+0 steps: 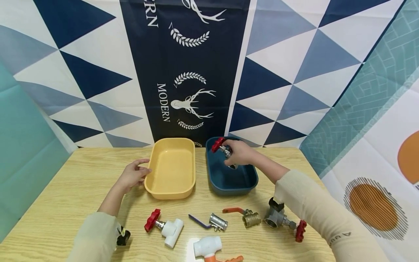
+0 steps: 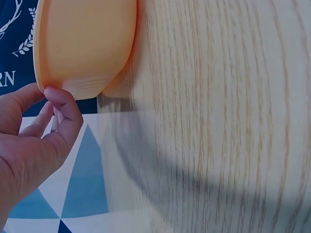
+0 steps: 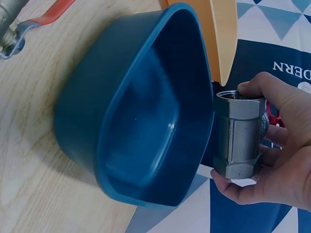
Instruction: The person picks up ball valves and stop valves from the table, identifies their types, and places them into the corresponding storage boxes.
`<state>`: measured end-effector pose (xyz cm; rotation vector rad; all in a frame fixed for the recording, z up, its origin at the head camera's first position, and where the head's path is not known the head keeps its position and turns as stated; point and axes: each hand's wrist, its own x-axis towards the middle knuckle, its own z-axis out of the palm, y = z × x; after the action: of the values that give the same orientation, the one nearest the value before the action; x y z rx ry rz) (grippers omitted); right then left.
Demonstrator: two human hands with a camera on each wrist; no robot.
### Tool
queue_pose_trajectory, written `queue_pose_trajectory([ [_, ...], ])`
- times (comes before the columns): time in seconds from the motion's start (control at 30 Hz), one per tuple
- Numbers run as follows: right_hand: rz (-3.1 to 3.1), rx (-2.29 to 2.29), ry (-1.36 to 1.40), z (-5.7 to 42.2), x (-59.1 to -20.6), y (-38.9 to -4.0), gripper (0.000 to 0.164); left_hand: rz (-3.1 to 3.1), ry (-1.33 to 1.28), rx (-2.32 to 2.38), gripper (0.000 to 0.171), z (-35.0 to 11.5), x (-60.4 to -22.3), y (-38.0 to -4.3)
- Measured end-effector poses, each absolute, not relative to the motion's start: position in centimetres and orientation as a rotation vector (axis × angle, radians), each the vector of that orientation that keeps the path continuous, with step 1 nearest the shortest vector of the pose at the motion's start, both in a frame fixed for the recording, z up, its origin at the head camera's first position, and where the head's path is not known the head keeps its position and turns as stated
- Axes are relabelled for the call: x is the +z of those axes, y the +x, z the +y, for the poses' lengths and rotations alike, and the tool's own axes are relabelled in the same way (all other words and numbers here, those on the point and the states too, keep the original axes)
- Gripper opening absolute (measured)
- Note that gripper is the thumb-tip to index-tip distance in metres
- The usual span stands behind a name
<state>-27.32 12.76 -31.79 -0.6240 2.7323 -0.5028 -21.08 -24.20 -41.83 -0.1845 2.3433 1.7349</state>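
Observation:
My right hand point(image 1: 240, 153) holds a metal gate valve point(image 3: 238, 136) with a red handwheel point(image 1: 218, 145) above the blue bin point(image 1: 209, 174). In the right wrist view, thumb and fingers grip the valve body at both ends, beside the bin's rim; the handwheel is mostly hidden behind the hand. My left hand point(image 1: 132, 176) is at the left side of the yellow bin point(image 1: 170, 195). The left wrist view shows its thumb and a finger pinching the rim of that bin point(image 2: 87, 43).
Along the table's front lie a white valve with red handwheel point(image 1: 171, 231), a blue-lever ball valve point(image 1: 217, 222), a red-lever brass ball valve point(image 1: 251, 219), a white ball valve with orange handle point(image 1: 207, 246) and a grey valve with red handwheel point(image 1: 275, 218). Patterned cloth point(image 1: 186, 65) hangs behind.

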Motion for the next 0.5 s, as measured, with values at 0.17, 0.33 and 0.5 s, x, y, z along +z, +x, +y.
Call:
queue_pose_trajectory([
  [0.17,2.735,-0.498,-0.648,12.3,-31.7,-27.5,0.066,2.334,-0.186,1.743,0.054,-24.2,-41.9,-21.1],
  [0.33,2.725,-0.497,-0.671,11.8,-31.7,-27.6,0.066,2.329,-0.185,1.748,0.055,-24.3,-41.9,-21.1],
  [0.5,2.712,-0.492,-0.679,11.3,-31.7,-27.8,0.066,2.326,-0.182,1.752,0.055,-24.3,-41.9,-21.1],
])
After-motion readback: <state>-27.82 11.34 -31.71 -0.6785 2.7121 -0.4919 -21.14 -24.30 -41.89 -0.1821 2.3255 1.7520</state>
